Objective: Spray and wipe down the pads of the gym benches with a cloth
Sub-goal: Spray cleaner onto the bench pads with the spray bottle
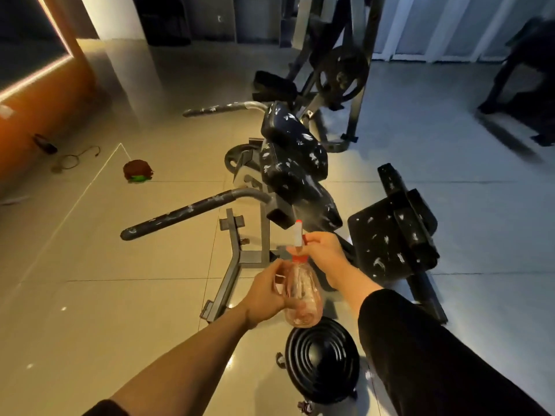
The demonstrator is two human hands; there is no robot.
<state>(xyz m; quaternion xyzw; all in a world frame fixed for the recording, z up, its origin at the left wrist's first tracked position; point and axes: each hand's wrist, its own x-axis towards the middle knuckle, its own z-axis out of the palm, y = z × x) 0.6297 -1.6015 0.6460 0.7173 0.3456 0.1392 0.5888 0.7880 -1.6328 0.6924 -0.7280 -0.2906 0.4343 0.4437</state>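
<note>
Notably, clear spray bottle mists the scuffed black pad.

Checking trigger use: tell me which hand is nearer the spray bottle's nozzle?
Right. The right hand grips the sprayer head just below the nozzle; the left hand holds the spray bottle body lower down.

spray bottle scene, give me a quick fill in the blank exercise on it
1. The left hand holds the spray bottle by its ____.
2. The right hand squeezes the ____ at the bottle's top.
3. The black pads are flecked with ____ marks.

Missing words: body; trigger; white
</note>
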